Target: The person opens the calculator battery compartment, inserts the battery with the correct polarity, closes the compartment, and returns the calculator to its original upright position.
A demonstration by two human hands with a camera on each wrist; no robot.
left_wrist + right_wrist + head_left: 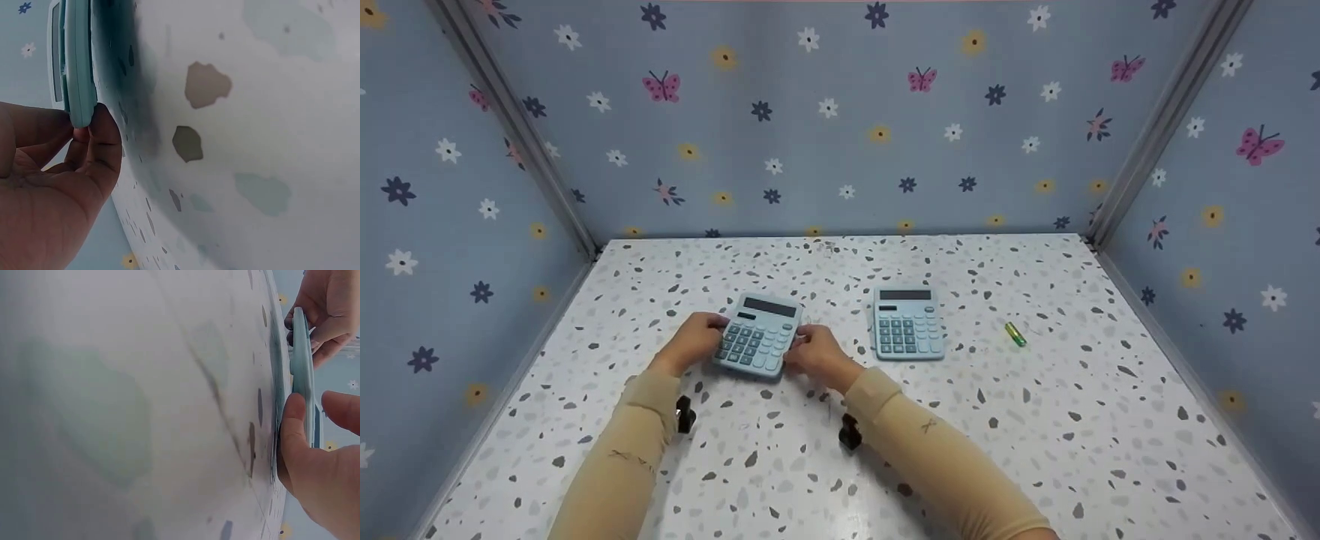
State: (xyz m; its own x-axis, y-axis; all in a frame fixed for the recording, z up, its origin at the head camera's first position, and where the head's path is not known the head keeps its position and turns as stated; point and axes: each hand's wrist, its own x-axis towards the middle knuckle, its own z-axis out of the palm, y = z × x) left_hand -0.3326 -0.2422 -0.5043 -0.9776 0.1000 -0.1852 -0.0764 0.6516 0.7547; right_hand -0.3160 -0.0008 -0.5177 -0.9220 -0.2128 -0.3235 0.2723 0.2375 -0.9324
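Note:
A light blue calculator is held between both hands left of the table's middle, its screen and keys facing up. My left hand pinches its left edge, thumb on the front and fingers behind, as the left wrist view shows with the calculator seen edge-on. At the right edge, my right hand grips it. In the right wrist view the fingers of the right hand lie along the back of the calculator. A gap and shadow separate it from the tabletop.
A second light blue calculator lies face up to the right. Farther right is a small green and yellow battery. The speckled white table is bounded by flower-patterned walls at the back and both sides.

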